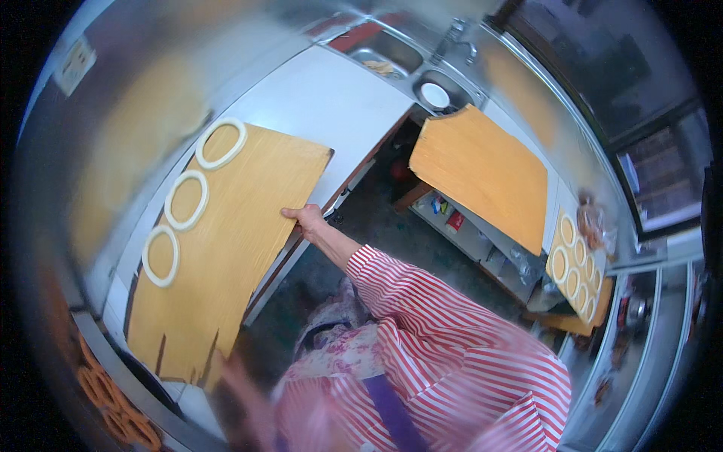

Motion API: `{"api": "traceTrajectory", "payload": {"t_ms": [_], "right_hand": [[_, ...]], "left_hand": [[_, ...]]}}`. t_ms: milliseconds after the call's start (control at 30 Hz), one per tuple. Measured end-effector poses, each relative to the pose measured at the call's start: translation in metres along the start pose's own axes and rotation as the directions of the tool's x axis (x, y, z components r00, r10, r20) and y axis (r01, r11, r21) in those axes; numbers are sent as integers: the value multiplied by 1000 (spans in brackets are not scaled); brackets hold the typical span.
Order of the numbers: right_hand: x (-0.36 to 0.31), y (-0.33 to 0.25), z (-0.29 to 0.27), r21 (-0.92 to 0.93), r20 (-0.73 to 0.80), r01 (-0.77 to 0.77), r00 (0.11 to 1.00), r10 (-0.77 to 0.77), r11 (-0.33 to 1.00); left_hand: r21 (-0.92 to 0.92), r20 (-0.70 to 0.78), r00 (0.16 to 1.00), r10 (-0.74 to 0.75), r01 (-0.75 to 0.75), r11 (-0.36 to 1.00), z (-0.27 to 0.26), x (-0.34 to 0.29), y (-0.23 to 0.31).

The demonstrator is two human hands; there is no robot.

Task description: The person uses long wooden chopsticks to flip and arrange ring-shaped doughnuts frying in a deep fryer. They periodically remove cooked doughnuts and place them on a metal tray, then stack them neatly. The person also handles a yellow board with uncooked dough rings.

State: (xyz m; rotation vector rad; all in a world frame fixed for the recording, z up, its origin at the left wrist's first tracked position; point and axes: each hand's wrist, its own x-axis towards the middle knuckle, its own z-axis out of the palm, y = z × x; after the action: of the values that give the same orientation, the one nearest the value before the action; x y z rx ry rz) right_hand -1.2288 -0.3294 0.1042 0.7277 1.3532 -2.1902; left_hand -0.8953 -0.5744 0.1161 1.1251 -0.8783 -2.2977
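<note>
A large light-brown wooden board (248,203) lies at a slant over the white counter, its near edge sticking out past the counter's side. Three pale rings, which look like raw dough, lie in a row along its far left side; the middle ring (167,200) is one of them. My right hand (305,221) grips the board's right edge, thumb on top and fingers underneath. At the board's lower end, beside dark splits in the wood, my left hand (235,371) meets the edge. Motion smears it, and its fingers are not clear.
A second wooden board (486,173) lies over the right-hand counter. Farther right, another board (557,282) bears several pale rings. A double sink (392,53) with a faucet (456,38) fills the far corner. Brown rings (113,403) sit at lower left; shelves (640,346) stand at right.
</note>
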Motion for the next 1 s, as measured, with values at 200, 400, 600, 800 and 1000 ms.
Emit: {"api": "traceTrajectory", "payload": {"t_ms": [200,400,600,800,1000], "right_hand": [[-50,-49,-56,69,-57,149,988,-146,986],[-192,-85,-138,67,-172,310,940,-295,948],[-336,-131,-228,152,-262,491,857,-444,858],[-387,-137,-359,227,-484,595,756,-441,771],[-356,-80,-419,457,-619,519,769,-161,722]], "left_hand": [[8,155,960,-231,233,972,47,-55,13],[22,306,889,-341,352,936,52,-117,18],[75,312,904,-293,284,956,71,-185,-15],[207,389,818,-425,372,905,152,-216,-83],[402,356,777,-519,374,836,210,-157,-138]]}}
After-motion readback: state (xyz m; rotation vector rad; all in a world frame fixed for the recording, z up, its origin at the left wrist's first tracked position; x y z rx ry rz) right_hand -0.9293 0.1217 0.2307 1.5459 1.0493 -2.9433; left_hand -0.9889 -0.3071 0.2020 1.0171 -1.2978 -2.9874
